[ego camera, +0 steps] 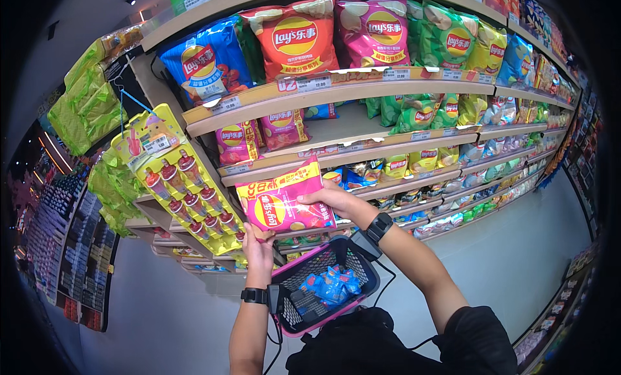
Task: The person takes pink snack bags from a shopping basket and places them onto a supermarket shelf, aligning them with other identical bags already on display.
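A pink bag of Lay's chips [286, 200] is held up between my two hands, in front of the lower shelves and turned on its side. My right hand [335, 200] grips its right end, thumb across the front. At the bag's lower left corner, my left hand [258, 249] pinches the edge. Below the bag is a black mesh shopping basket [371, 273] with a pink rim, and several small blue packets [332, 284] lie inside it. Similar pink chip bags [236, 143] stand on the shelf behind.
Chip bags [298, 38] fill the wooden snack shelves [354, 91] ahead. A yellow hanging display card [194, 200] with small cup-shaped items juts out at left, beside green plastic bags [85, 98]. Black cables [388, 278] run from the wrist devices. Grey floor [490, 258] extends right.
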{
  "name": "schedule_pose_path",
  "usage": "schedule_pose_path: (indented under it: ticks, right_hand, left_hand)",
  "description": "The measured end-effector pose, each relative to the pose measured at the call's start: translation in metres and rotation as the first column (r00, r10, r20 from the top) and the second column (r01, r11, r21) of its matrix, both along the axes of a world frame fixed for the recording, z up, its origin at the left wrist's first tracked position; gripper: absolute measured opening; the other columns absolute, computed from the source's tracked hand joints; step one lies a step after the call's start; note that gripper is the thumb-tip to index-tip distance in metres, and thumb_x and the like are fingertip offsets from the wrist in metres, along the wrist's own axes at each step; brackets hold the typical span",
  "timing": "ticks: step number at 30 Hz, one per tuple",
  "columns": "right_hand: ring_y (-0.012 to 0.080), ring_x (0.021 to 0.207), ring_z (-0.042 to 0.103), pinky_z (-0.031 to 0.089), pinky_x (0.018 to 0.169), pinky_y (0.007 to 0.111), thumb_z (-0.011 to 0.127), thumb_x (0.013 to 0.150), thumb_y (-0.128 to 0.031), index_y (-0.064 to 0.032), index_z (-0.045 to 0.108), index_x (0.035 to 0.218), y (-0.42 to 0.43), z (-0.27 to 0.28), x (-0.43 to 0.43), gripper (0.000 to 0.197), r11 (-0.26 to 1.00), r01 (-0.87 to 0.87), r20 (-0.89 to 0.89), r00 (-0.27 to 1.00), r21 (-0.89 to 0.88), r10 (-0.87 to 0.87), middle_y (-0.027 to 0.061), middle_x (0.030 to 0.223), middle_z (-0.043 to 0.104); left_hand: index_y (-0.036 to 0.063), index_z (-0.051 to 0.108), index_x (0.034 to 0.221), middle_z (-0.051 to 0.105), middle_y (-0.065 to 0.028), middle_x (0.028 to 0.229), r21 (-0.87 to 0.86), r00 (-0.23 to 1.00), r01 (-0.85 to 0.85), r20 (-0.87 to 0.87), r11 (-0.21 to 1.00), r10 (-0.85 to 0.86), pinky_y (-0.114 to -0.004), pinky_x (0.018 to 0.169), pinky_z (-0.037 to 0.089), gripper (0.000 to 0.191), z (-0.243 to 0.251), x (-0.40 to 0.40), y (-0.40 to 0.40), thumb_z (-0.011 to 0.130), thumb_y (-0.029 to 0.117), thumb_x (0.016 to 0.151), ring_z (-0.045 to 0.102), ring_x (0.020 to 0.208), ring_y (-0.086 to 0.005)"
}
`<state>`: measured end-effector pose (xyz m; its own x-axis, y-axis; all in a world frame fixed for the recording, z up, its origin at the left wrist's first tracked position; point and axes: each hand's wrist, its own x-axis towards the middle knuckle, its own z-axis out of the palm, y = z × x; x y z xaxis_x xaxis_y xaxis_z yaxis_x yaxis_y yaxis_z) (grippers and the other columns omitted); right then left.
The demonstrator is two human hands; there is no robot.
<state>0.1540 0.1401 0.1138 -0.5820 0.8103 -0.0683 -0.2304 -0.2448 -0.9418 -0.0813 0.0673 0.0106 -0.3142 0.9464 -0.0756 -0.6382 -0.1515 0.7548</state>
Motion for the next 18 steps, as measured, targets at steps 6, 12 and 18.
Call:
schedule_pose_path:
  ticks: [6,12,18]
  right_hand:
    - [0.0182,0.104,0.064,0.051,0.091,0.032,0.073,0.082,-0.006,-0.0007,0.056,0.123,0.006,-0.015,0.009,0.045,0.995,0.019,-0.059,0.998,-0.093,-0.025,0.0092,0.116,0.065]
    - [0.0245,0.111,0.059,0.055,0.086,0.033,0.083,0.067,-0.001,-0.0029,0.015,0.145,0.043,-0.017,0.020,0.104,0.860,0.421,0.097,0.881,0.288,-0.464,0.0233,0.140,0.037]
    - [0.0390,0.139,0.026,0.013,0.113,0.056,0.083,0.057,-0.057,-0.0135,0.023,0.149,0.093,0.017,0.044,0.118,0.627,-0.058,0.447,0.752,0.777,-0.484,0.0244,0.146,0.033]
  left_hand:
    - [-0.0017,0.058,0.113,0.067,-0.0090,0.103,0.071,0.977,-0.118,-0.168,0.990,0.129,-0.029,0.076,0.054,0.037,0.047,-0.011,0.028,0.049,0.032,0.102,0.066,0.085,-0.0166]
    - [-0.0026,0.065,0.099,0.068,-0.0066,0.093,0.223,0.848,-0.225,-0.435,0.948,0.304,-0.025,0.074,0.051,0.028,0.071,-0.018,0.084,0.055,0.024,0.099,0.063,0.080,-0.0108]
    - [-0.0043,0.068,0.096,0.069,-0.0057,0.092,0.437,0.666,-0.081,-0.645,0.896,0.375,-0.022,0.075,0.049,0.020,0.157,0.031,0.121,0.061,0.014,0.095,0.062,0.082,-0.0091]
